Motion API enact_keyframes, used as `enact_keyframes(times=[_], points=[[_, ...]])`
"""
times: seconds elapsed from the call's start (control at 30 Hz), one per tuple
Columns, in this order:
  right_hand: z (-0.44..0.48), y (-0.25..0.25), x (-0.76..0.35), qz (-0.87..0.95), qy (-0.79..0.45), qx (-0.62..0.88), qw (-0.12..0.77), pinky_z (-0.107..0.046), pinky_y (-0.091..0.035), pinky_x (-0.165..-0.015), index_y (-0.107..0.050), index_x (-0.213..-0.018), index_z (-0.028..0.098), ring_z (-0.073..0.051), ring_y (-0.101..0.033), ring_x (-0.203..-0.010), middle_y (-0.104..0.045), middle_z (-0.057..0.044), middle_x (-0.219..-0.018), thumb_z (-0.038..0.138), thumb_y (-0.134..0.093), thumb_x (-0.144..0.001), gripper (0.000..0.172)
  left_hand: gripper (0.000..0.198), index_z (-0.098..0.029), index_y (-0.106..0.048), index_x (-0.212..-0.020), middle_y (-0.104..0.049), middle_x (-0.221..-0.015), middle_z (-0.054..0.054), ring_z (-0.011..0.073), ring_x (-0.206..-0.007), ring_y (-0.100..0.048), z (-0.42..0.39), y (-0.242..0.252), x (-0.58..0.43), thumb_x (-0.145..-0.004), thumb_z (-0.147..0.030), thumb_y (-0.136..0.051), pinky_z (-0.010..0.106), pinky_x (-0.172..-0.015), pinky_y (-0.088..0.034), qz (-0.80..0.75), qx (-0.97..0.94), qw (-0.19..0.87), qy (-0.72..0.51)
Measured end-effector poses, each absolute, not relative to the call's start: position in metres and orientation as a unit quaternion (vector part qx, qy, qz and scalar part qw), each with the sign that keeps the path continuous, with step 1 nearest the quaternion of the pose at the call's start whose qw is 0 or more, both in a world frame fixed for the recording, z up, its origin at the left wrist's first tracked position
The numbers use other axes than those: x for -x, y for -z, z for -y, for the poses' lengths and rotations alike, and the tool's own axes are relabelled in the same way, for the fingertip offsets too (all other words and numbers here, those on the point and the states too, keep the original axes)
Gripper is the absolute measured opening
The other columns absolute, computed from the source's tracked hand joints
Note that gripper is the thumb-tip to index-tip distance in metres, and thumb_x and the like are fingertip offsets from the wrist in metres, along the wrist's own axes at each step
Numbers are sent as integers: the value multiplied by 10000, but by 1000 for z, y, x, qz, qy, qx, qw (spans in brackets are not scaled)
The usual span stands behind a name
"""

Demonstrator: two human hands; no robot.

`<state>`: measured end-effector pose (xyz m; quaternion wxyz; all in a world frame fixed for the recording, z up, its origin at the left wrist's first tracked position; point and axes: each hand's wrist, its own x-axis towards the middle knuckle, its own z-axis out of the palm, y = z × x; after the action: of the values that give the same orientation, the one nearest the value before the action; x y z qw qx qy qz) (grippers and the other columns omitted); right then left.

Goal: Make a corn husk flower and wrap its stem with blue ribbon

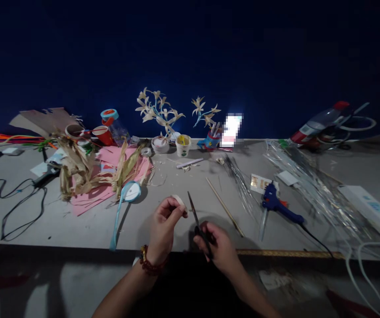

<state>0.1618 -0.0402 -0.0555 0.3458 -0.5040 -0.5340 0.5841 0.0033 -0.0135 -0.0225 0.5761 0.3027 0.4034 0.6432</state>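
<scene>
Near the front edge of the table, my left hand (168, 218) pinches a small pale strip (178, 201), which looks like a piece of dried husk. Just to the right, my right hand (218, 243) is closed around the dark handles of a pair of scissors (194, 212). The blades point up and away from me, close together, a little apart from the strip. A thin wooden stick (224, 206) lies right of the scissors. To the left of my hands rests a roll of light blue tape (132, 191), its loose end trailing toward the table edge.
Dried corn husks (77, 165) lie on pink sheets (92, 198) at the left. Flower sprays (158, 108) stand behind a paper cup (183, 145). Rightward are wire stems (241, 187), a blue glue gun (279, 205) with its cord, a power strip (373, 210) and a tilted bottle (320, 123).
</scene>
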Motion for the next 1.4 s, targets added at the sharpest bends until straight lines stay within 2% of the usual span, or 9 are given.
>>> enact_keyframes(times=[0.2, 0.3, 0.6, 0.73, 0.8, 0.87, 1.07, 1.27, 1.4], points=[[30, 46, -147, 417, -591, 466, 509, -243, -496, -502, -603, -965, 227, -128, -557, -564, -659, 2, -796, 453, -850, -661, 452, 120, -178, -638, -775, -589, -792, -14, 120, -743, -584, 19, 22, -9, -808, -207, -750, 260, -775, -466, -377, -280, 614, -634], [23, 39, -136, 389, -582, 441, 562, -243, -528, -556, -602, -977, 243, -137, -599, -627, -684, 0, -837, 390, -855, -670, 424, 137, -177, -644, -762, -580, -861, -4, 131, -827, -581, 21, 21, -12, -779, -210, -776, 269, -834, -469, -376, -269, 612, -641], [15, 37, -132, 383, -570, 414, 597, -231, -532, -568, -525, -974, 246, -122, -615, -629, -665, 22, -821, 248, -825, -698, 408, 153, -177, -604, -764, -550, -872, 3, 136, -819, -547, 24, 30, -13, -803, -214, -747, 322, -895, -468, -378, -289, 628, -616], [8, 32, -148, 451, -588, 413, 530, -240, -518, -627, -524, -916, 237, -116, -613, -647, -645, 33, -810, 199, -805, -698, 358, 97, -202, -599, -856, -540, -868, 8, 152, -822, -534, 28, 35, 2, -866, -242, -687, 289, -803, -453, -452, -390, 530, -602], [3, 27, -158, 500, -603, 415, 462, -245, -506, -656, -528, -879, 226, -128, -624, -692, -648, 25, -815, 196, -804, -689, 336, 72, -216, -616, -893, -539, -940, 22, 178, -943, -531, 27, 29, 14, -868, -220, -684, 308, -881, -424, -497, -480, 370, -621], [-1, 20, -166, 542, -606, 417, 405, -254, -501, -674, -530, -874, 221, -139, -627, -720, -651, 19, -827, 199, -795, -691, 323, 116, -221, -665, -964, -574, -1064, 61, 223, -1074, -526, 23, 18, 25, -855, -207, -701, 357, -969, -392, -500, -606, 296, -543], [-10, 7, -168, 588, -617, 387, 351, -259, -488, -679, -542, -868, 215, -137, -612, -719, -649, 16, -835, 196, -757, -727, 258, 64, -193, -658, -844, -641, -886, 55, 207, -915, -588, 10, -1, 33, -900, -225, -657, 333, -848, -443, -390, -717, 430, -386], [0, 25, -163, 496, -613, 429, 439, -249, -501, -688, -524, -924, 238, -144, -622, -743, -647, 21, -872, 286, -795, -720, 343, 133, -186, -608, -783, -589, -809, 28, 180, -820, -548, 16, 11, 22, -896, -241, -652, 303, -783, -418, -421, -603, 510, -447], [26, 40, -167, 544, -594, 471, 360, -264, -488, -686, -545, -869, 216, -158, -584, -730, -613, 7, -809, 410, -739, -776, 289, 135, -188, -596, -782, -566, -819, 25, 182, -840, -528, 20, 14, 14, -878, -249, -670, 293, -792, -411, -434, -515, 538, -507]])
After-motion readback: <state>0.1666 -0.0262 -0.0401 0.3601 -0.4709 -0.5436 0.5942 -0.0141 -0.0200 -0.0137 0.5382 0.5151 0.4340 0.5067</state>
